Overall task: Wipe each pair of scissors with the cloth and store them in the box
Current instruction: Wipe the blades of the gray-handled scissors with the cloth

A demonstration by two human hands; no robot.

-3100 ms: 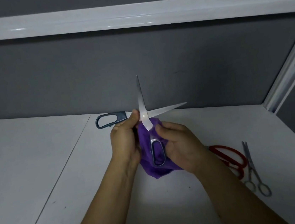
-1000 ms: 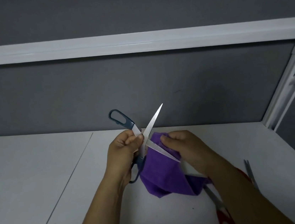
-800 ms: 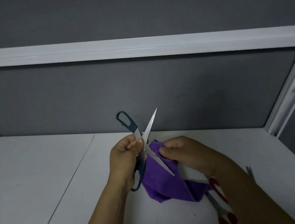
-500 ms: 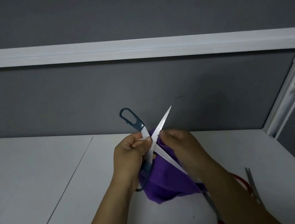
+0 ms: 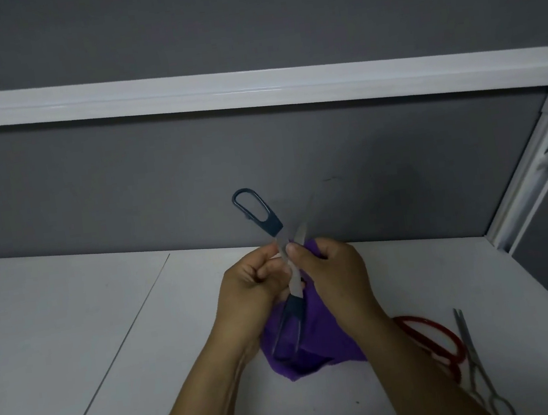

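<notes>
Two hands (image 5: 248,289) (image 5: 336,275), one cloth (image 5: 323,339), three scissors (image 5: 255,209) (image 5: 433,336) (image 5: 475,365)

No readable text, labels, brands or numbers anywhere

A white counter (image 5: 74,335) with a thin seam meets a dark grey wall (image 5: 158,180). A white rail (image 5: 251,87) runs across it; light is dim.

The held scissors (image 5: 294,282) hang above the middle of the worktop (image 5: 74,335), gripped between the left hand (image 5: 248,289) and the right hand (image 5: 332,276), with the cloth (image 5: 316,340) under and behind them. Toward the front right corner, a second pair of scissors (image 5: 428,322) lies just left of a third pair (image 5: 472,359).
</notes>
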